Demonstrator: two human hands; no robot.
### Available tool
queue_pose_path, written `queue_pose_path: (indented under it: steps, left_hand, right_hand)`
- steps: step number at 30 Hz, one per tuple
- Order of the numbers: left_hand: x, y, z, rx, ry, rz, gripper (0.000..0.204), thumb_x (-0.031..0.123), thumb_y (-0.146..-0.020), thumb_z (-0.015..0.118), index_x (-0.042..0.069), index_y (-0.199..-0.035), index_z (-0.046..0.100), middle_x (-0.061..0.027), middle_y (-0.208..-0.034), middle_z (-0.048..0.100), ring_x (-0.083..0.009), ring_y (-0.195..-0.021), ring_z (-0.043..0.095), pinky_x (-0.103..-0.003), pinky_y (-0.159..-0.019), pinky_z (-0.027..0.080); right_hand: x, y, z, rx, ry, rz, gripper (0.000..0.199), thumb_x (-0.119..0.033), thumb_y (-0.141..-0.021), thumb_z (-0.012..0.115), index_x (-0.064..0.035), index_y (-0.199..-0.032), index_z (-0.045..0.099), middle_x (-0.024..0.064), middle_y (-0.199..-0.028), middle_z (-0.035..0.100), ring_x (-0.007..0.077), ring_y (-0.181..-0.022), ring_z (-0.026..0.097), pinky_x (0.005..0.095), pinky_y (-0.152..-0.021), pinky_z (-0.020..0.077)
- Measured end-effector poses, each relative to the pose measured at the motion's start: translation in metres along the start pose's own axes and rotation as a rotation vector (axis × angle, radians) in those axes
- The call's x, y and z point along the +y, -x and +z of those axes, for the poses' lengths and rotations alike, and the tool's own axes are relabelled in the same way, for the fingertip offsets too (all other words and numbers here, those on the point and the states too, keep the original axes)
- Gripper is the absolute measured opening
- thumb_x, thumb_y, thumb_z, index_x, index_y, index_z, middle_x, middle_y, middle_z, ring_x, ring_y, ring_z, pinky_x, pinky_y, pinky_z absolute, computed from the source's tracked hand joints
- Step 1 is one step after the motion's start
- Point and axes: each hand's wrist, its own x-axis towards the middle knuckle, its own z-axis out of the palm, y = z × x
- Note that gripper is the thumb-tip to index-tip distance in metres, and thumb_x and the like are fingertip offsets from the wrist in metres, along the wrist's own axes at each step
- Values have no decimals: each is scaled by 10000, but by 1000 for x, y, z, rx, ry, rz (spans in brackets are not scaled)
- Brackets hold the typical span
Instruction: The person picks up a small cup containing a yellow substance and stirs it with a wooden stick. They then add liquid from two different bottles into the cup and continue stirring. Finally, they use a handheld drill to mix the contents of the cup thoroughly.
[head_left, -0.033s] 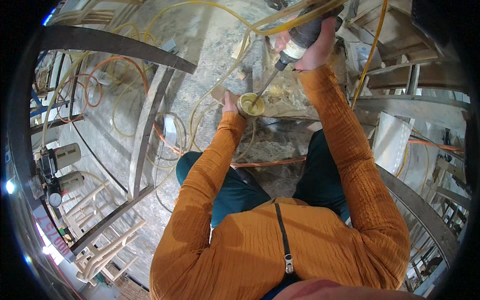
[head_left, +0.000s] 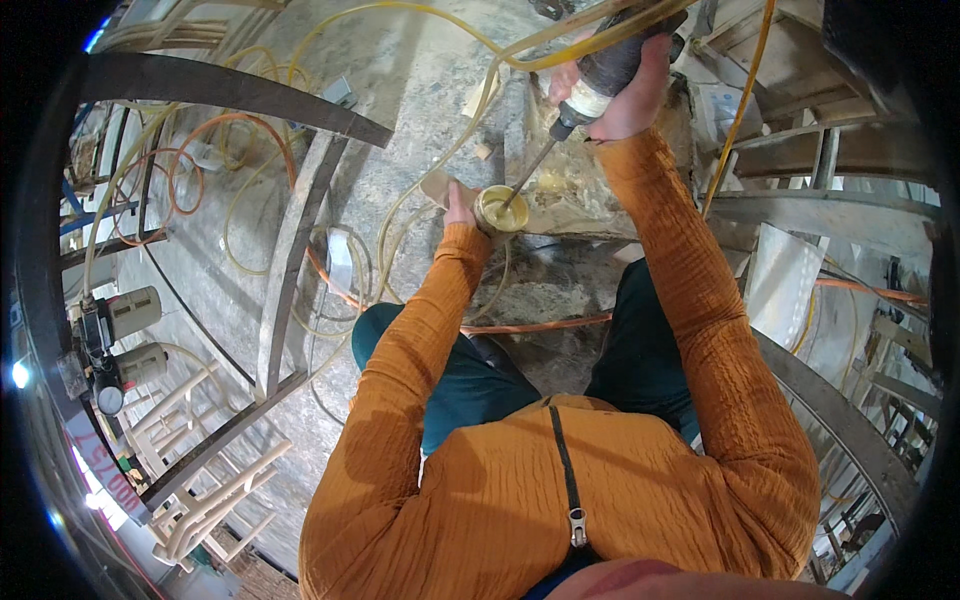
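My right hand (head_left: 638, 98) is closed round a power drill (head_left: 610, 72) with a dark body and a pale collar. A long thin rod (head_left: 532, 168) runs from its chuck down and left into a small round pot (head_left: 493, 222). Yellowish, wet-looking stuff (head_left: 510, 214) lies inside the pot around the rod's tip. My left hand (head_left: 460, 205) grips the pot from its left side; most of its fingers are hidden. A flat tan piece (head_left: 434, 187) sticks out beside that hand, and whether I hold it cannot be told.
Yellow hoses (head_left: 400, 8) cross overhead and coil on the grey floor (head_left: 400, 90). An orange hose (head_left: 540, 326) passes by my legs. Dark curved frame bars (head_left: 230, 90) stand at left, with an air filter unit (head_left: 130, 312) and pale wooden chair frames (head_left: 215, 500). More frames (head_left: 860, 220) crowd the right.
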Motion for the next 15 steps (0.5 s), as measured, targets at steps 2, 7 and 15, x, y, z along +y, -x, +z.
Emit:
queue_pose_path:
  steps: [2, 7, 15]
  left_hand:
    - [1, 3, 6, 36, -41, 37, 660, 581, -815, 465, -49, -962, 595, -123, -895, 625, -247, -769, 611, -369, -700, 504]
    - [1, -5, -3, 111, -119, 114, 647, 584, -812, 472, -39, -910, 614, -110, -869, 628, -230, -734, 604, -356, -668, 502]
    - [2, 0, -1, 84, -42, 94, 616, 556, -817, 493, -42, -919, 601, -127, -869, 624, -243, -726, 608, -356, -675, 508]
  right_hand:
    - [-2, -1, -5, -29, 60, -28, 585, -587, -847, 323, -45, -761, 525, 94, -496, 498, 212, -382, 473, 327, -368, 400]
    - [-3, -1, 0, -69, 76, -28, 582, -582, -853, 327, -42, -748, 516, 98, -495, 499, 211, -382, 474, 318, -368, 398]
    - [-5, 0, 7, -29, 47, -57, 557, -547, -873, 320, -33, -766, 505, 107, -491, 486, 221, -383, 459, 326, -385, 400]
